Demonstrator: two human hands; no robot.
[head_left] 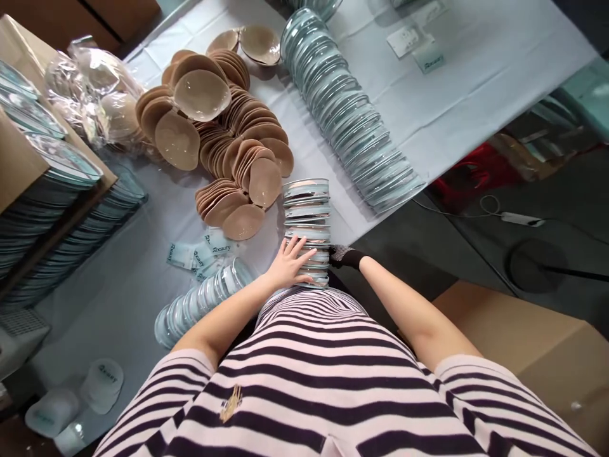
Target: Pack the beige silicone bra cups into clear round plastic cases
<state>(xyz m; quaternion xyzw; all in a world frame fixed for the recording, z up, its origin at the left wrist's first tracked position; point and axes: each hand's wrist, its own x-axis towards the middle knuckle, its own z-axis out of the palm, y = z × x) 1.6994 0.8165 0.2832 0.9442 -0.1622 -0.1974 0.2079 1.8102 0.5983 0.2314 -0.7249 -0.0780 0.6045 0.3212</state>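
Note:
A short stack of clear round plastic cases (307, 209) with tan contents stands at the table's near edge, against my striped shirt. My left hand (288, 263) lies on the stack's left side, bare, its fingers spread and stretched across the cases. On the opposite side, my right hand (345, 256), in a dark glove, touches the stack's right edge; its fingers are mostly hidden. Just beyond the stack are many tan bra cups (242, 220), in overlapping rows. A second row of clear cases (204, 301) lies by my left forearm.
A long row of clear cases (349, 114) crosses the white-covered table (480, 70). At left are plastic-wrapped cups (102, 89) and a carton of stacked cases (52, 184). Printed labels (200, 254) lie near my left arm. A cardboard box (518, 343) stands at right.

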